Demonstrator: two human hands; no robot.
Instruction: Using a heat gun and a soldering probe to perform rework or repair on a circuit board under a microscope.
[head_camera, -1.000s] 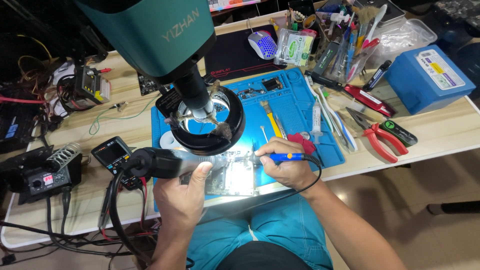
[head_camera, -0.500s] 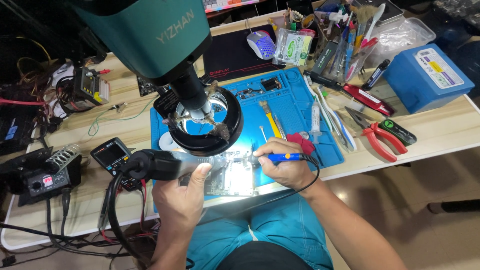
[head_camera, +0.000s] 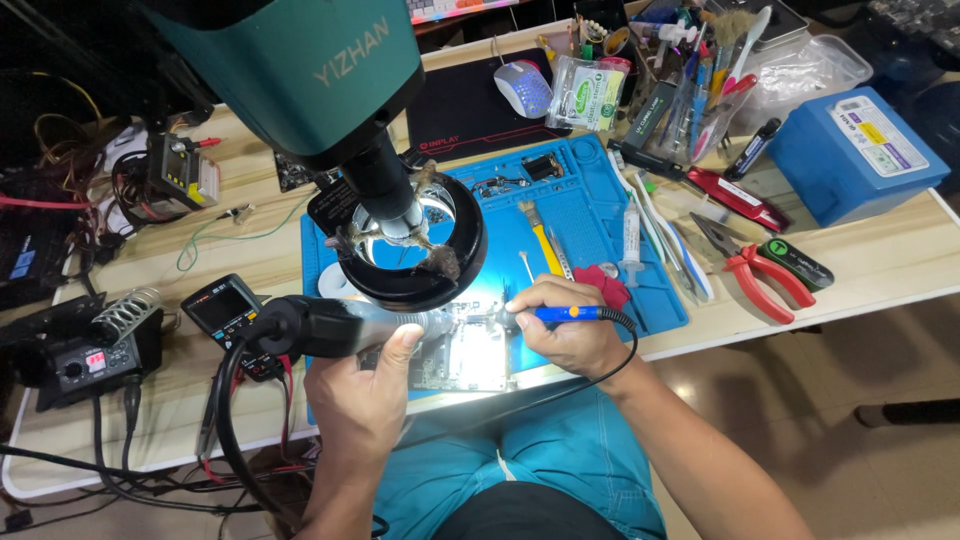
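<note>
microscope (head_camera: 400, 215) overhangs circuit board (head_camera: 470, 350); red pliers (head_camera: 765, 275) lie well apart.

a teal microscope head (head_camera: 300, 70) hangs over a blue work mat (head_camera: 590, 215) on the wooden desk (head_camera: 890, 265). at the desk's right end a blue box (head_camera: 850, 160) sits near red-handled pliers (head_camera: 750, 265). a white syringe (head_camera: 630, 240) and a yellow-handled brush (head_camera: 540, 235) lie on the mat. at the back, a computer mouse (head_camera: 522, 88) rests on a black pad (head_camera: 470, 105). to the left are a multimeter (head_camera: 222, 305) and a black soldering station (head_camera: 85, 355).
</note>
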